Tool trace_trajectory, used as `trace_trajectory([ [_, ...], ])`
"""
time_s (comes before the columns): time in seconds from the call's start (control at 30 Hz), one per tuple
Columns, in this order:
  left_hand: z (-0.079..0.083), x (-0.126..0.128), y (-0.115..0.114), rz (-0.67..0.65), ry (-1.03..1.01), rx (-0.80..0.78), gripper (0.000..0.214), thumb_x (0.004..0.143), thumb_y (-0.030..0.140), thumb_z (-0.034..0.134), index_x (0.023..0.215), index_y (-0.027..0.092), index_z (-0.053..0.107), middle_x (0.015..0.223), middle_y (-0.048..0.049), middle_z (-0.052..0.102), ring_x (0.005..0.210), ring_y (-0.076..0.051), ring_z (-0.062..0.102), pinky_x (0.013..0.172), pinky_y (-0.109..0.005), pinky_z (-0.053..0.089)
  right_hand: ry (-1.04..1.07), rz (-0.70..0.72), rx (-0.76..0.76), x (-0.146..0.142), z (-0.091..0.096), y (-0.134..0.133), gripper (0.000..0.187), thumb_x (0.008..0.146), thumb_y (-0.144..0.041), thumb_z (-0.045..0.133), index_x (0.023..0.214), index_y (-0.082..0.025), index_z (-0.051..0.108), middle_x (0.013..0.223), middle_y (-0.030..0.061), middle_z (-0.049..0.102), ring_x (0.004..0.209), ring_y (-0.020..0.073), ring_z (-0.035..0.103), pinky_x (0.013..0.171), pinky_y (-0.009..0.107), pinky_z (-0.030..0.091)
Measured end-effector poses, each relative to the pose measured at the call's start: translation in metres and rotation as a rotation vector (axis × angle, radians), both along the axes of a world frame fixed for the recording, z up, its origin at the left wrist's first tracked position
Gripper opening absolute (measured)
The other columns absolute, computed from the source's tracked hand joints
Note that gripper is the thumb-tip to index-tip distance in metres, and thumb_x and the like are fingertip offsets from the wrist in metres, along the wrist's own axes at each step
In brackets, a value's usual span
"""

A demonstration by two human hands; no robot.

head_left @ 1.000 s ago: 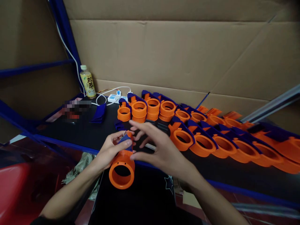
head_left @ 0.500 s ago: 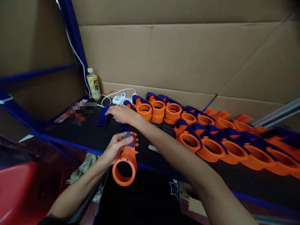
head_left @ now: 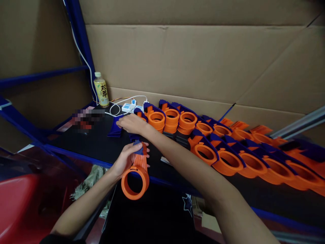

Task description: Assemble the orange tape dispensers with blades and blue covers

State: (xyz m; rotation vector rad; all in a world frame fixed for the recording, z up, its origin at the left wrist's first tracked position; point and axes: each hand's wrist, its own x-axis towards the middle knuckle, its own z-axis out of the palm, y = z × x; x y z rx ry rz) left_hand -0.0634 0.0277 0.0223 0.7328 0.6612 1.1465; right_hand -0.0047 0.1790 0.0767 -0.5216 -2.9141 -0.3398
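Observation:
My left hand (head_left: 125, 158) is wrapped around an orange ring-shaped plastic part (head_left: 135, 178) with a small blue piece at its top, held over the near edge of the black table (head_left: 96, 144). My right hand (head_left: 132, 124) is stretched across to the far left and rests on a stack of dark blue flat pieces (head_left: 115, 128). Its fingers are curled at the stack's top piece, which is lifted a little. Long rows of orange rings with blue caps (head_left: 228, 159) lie on the table to the right.
A drink bottle (head_left: 101, 90) stands at the back left corner beside a white power strip (head_left: 129, 107) with cables. Cardboard sheets wall the back. Blue shelf bars (head_left: 78, 40) frame the left side. A red object (head_left: 15, 203) sits low on the left.
My right hand left the held part, reached out to the blue stack at the back left, and now tips up its top piece. My left hand kept the orange ring nearly still.

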Motion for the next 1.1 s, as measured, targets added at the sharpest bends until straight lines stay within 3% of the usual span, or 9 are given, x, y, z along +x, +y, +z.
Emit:
trace_trajectory([
  [0.17, 0.001, 0.001, 0.000, 0.005, 0.006, -0.008, 0.035, 0.082, 0.038, 0.070, 0.104, 0.010, 0.072, 0.092, -0.0127, 0.070, 0.076, -0.022, 0.069, 0.063, -0.037, 0.063, 0.087, -0.033, -0.016, 0.015, 0.011, -0.009, 0.017, 0.089, -0.008, 0.053, 0.100, -0.016, 0.063, 0.100, 0.0086, 0.070, 0.089, 0.0190, 0.062, 0.069, 0.029, 0.036],
  [0.33, 0.002, 0.003, 0.000, 0.022, -0.001, -0.008, 0.036, 0.083, 0.040, 0.070, 0.103, 0.011, 0.071, 0.092, -0.0112, 0.070, 0.076, -0.021, 0.069, 0.064, -0.035, 0.062, 0.643, -0.039, -0.338, 0.027, 0.032, -0.019, 0.009, 0.086, -0.022, 0.061, 0.091, -0.017, 0.056, 0.091, 0.0025, 0.065, 0.085, 0.0153, 0.060, 0.075, 0.027, 0.045],
  [0.4, 0.001, 0.003, 0.000, 0.027, -0.024, -0.025, 0.039, 0.084, 0.044, 0.069, 0.105, 0.012, 0.070, 0.093, -0.0107, 0.071, 0.074, -0.020, 0.069, 0.065, -0.034, 0.061, 0.859, -0.052, -0.529, 0.040, 0.041, -0.032, 0.017, 0.085, -0.027, 0.062, 0.095, -0.018, 0.052, 0.093, 0.0021, 0.063, 0.084, 0.0155, 0.061, 0.072, 0.027, 0.050],
  [0.47, -0.001, 0.003, 0.000, 0.035, -0.053, -0.051, 0.043, 0.085, 0.048, 0.068, 0.109, 0.013, 0.069, 0.095, -0.0107, 0.072, 0.074, -0.020, 0.070, 0.066, -0.033, 0.060, 0.976, -0.058, -0.735, 0.059, 0.047, -0.052, 0.031, 0.084, -0.030, 0.063, 0.110, -0.020, 0.049, 0.098, 0.0024, 0.063, 0.084, 0.0162, 0.063, 0.065, 0.027, 0.055],
  [0.57, -0.008, 0.004, 0.000, 0.054, -0.089, -0.067, 0.051, 0.083, 0.053, 0.070, 0.113, 0.013, 0.069, 0.099, -0.0121, 0.075, 0.078, -0.022, 0.073, 0.071, -0.033, 0.059, 0.958, -0.053, -0.964, 0.094, 0.045, -0.089, 0.061, 0.084, -0.027, 0.063, 0.139, -0.027, 0.037, 0.101, 0.0007, 0.061, 0.082, 0.0162, 0.066, 0.064, 0.030, 0.061],
  [0.63, -0.013, 0.006, 0.001, 0.083, -0.108, -0.050, 0.050, 0.082, 0.052, 0.071, 0.112, 0.012, 0.070, 0.099, -0.0122, 0.076, 0.084, -0.023, 0.074, 0.080, -0.034, 0.057, 0.894, -0.084, -1.036, 0.115, 0.038, -0.112, 0.065, 0.085, -0.025, 0.063, 0.145, -0.030, 0.036, 0.102, 0.0007, 0.061, 0.082, 0.0162, 0.067, 0.067, 0.032, 0.063],
  [0.77, -0.014, 0.010, 0.002, 0.128, -0.121, -0.047, 0.043, 0.086, 0.050, 0.068, 0.107, 0.013, 0.072, 0.098, -0.0091, 0.078, 0.088, -0.022, 0.073, 0.089, -0.034, 0.054, 0.804, -0.200, -1.046, 0.145, 0.018, -0.140, 0.056, 0.089, -0.024, 0.061, 0.142, -0.031, 0.043, 0.103, 0.0013, 0.063, 0.078, 0.0146, 0.067, 0.069, 0.031, 0.063],
  [0.93, -0.009, 0.019, -0.005, 0.122, -0.048, -0.060, 0.051, 0.086, 0.055, 0.067, 0.113, 0.012, 0.070, 0.099, -0.0093, 0.076, 0.088, -0.022, 0.072, 0.087, -0.034, 0.054, 0.784, -0.381, -0.876, 0.159, -0.001, -0.159, 0.062, 0.082, -0.033, 0.075, 0.136, -0.029, 0.044, 0.109, 0.0042, 0.063, 0.088, 0.0180, 0.067, 0.068, 0.029, 0.061],
  [1.1, -0.002, 0.026, -0.016, 0.065, -0.032, -0.043, 0.053, 0.087, 0.055, 0.065, 0.118, 0.012, 0.068, 0.102, -0.0106, 0.076, 0.090, -0.025, 0.072, 0.083, -0.034, 0.055, 0.780, -0.339, -0.634, 0.166, -0.010, -0.174, 0.057, 0.084, -0.032, 0.074, 0.136, -0.031, 0.050, 0.130, 0.0098, 0.052, 0.105, 0.0222, 0.064, 0.068, 0.028, 0.062],
])
